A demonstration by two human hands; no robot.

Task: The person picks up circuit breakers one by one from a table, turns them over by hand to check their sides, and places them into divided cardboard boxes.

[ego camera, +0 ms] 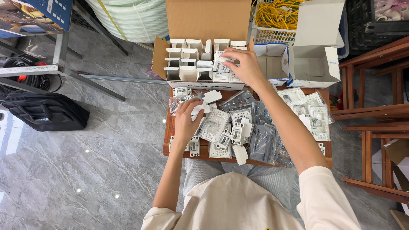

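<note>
An open cardboard carton [160, 56] stands at the far end of a small wooden table [168, 127], filled with several small white boxes [187, 54], some with open flaps. My right hand [241, 64] reaches into the carton's right side, fingers closed on one small white box [221, 57]. My left hand [186, 117] rests on the table, gripping a small white box [205, 102] with an open flap. Around it lie several white electrical switch parts [215, 124] and clear plastic bags [262, 140].
Two open white cartons [313, 64] sit right of the brown one, with a basket of yellow cable [277, 17] behind. A black bag [44, 111] and metal rack legs stand left on the grey tiled floor. Wooden chair frames [375, 115] crowd the right.
</note>
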